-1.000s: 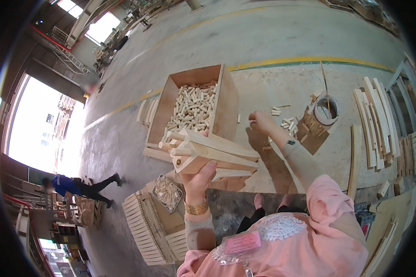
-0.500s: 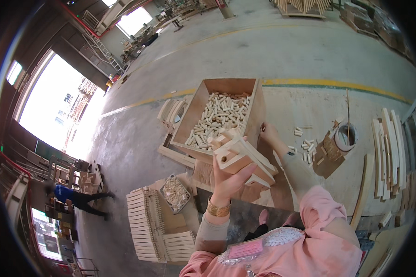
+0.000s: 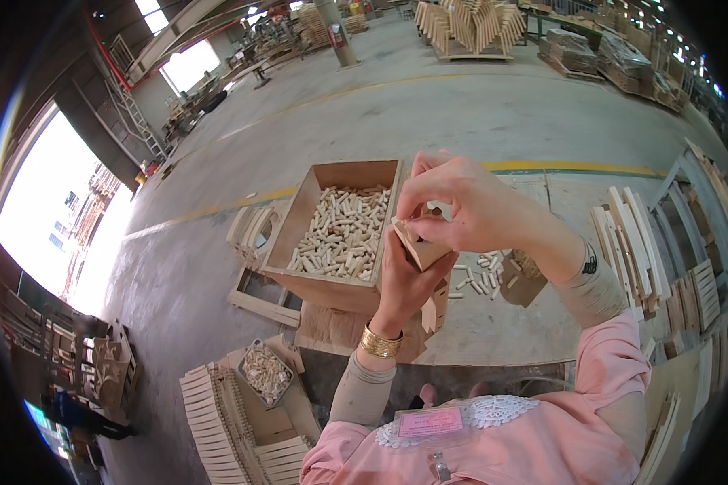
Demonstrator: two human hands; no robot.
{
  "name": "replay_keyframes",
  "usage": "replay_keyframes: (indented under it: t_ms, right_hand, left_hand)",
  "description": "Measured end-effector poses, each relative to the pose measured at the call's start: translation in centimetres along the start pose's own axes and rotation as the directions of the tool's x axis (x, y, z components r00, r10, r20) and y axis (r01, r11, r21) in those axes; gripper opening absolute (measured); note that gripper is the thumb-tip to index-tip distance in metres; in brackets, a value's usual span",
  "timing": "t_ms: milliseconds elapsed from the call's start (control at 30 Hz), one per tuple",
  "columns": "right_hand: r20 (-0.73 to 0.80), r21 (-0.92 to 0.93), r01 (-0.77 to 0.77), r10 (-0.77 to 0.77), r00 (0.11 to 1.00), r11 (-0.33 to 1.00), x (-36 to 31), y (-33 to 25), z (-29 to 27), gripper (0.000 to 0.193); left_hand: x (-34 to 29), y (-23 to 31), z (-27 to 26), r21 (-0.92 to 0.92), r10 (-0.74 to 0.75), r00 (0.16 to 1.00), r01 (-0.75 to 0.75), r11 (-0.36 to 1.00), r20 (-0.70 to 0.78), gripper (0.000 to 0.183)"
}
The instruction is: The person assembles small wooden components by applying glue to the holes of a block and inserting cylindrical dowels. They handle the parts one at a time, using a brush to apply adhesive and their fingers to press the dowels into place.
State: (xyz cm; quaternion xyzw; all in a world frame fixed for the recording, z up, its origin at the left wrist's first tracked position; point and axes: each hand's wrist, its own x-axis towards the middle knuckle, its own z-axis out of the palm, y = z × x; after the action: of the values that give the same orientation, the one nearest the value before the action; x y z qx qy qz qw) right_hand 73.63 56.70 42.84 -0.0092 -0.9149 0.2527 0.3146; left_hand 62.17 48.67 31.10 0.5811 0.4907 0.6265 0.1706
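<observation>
My left hand [image 3: 402,283] is closed around pale wooden pieces [image 3: 430,254], held tilted up beside the dowel box. My right hand [image 3: 469,198] reaches over from the right, thumb and fingers pinched together at the upper end of the wood. Whatever lies between those fingertips is hidden. Close on the left stands the open wooden box [image 3: 319,289], full of short wooden dowels [image 3: 340,230]. Several loose dowels [image 3: 485,276] lie on the worktable [image 3: 501,343] beyond my right forearm.
Left of my body, a basket of small wooden bits [image 3: 265,373] sits beside stacked slats [image 3: 210,424]. Curved wooden parts [image 3: 251,230] lie left of the box. Long strips [image 3: 629,242] line the right side. A person in dark clothes [image 3: 81,414] is at the far left.
My right hand has moved from beside the box to the top end of the wooden pieces. The pieces in my left hand have been turned, and the whole view has shifted.
</observation>
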Motion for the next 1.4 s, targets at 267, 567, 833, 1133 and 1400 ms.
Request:
replay_keyframes:
  t_ms: [267, 567, 833, 1133, 1400]
  right_hand:
    - [-0.03, -0.042, -0.004, 0.002, 1.0, 0.999, -1.7, -0.4, -0.6, 0.011]
    - [-0.068, -0.063, 0.094, -0.098, 0.993, 0.994, -2.6, -0.1, 0.2, 0.011]
    - [-0.259, -0.236, 0.136, -0.197, 0.946, 0.962, -4.7, 0.6, -1.6, 0.022]
    - [-0.569, -0.355, -0.917, 0.821, 0.057, -0.183, -42.9, 7.5, -1.9, 0.071]
    - [-0.494, 0.493, -0.868, 0.839, -0.228, 0.054, -48.9, 6.6, 2.4, 0.046]
  left_hand:
    - [-0.2, 0.8, 0.4, -0.004, 0.033, 0.998, -0.033, 0.999, 0.06, 0.056]
    - [-0.4, 0.4, 0.3, -0.015, 0.008, 0.998, -0.008, 1.0, 0.059, 0.057]
    - [-1.7, -2.5, -1.3, -0.382, -0.162, 0.984, 0.178, 0.907, 0.075, 0.053]
    - [-0.5, -0.7, 0.1, -0.287, -0.198, 0.98, 0.192, 0.939, 0.007, 0.052]
    - [0.0, -0.5, 0.2, -0.412, -0.175, 0.978, 0.207, 0.887, 0.115, 0.054]
